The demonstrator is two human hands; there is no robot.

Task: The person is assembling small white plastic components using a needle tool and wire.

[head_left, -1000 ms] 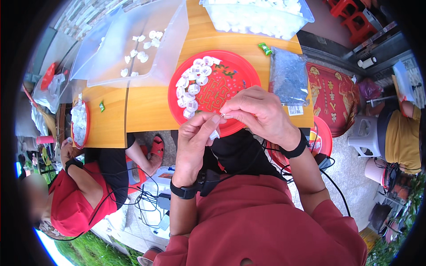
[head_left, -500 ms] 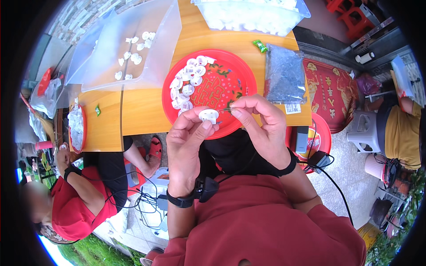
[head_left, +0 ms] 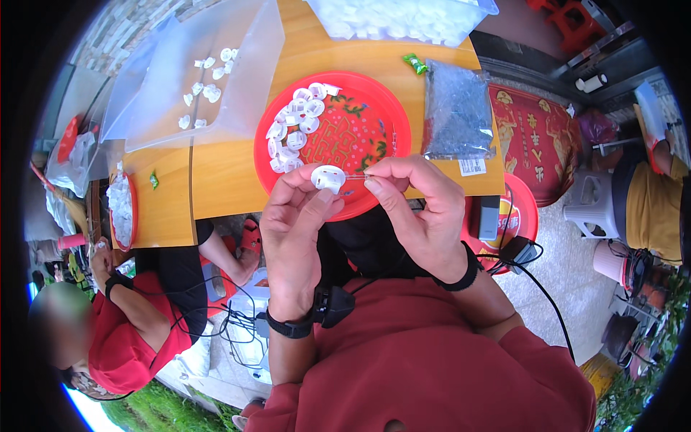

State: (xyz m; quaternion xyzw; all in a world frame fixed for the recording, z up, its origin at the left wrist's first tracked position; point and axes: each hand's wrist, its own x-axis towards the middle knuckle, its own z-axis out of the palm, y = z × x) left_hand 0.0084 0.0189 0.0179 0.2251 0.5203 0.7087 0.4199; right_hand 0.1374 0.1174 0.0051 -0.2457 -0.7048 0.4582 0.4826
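My left hand point(head_left: 291, 234) pinches a white round plastic cap point(head_left: 328, 177) with small slots in its face, between thumb and fingers. From the right, my right hand point(head_left: 426, 216) grips a thin, pale, wire-like pin point(head_left: 355, 177) between thumb and forefinger. The pin's left end reaches the cap's edge; I cannot tell whether it is inside. Both hands are over the near rim of a round red tray point(head_left: 392, 108) with a printed pattern. Several similar white caps point(head_left: 296, 117) lie along the tray's left side.
A clear bag of thin pieces point(head_left: 458, 111) and a green-wrapped sweet point(head_left: 415, 63) lie right of the tray. Behind stands a tub of white parts point(head_left: 335, 25). A translucent bin point(head_left: 248, 79) is at left. Another person point(head_left: 137, 317) sits at left; black cables point(head_left: 554, 309) hang at right.
The cap's slotted face has turned more toward me, and the pin now reaches its edge. Both hands have shifted slightly left in view, as the tray and table moved up and left.
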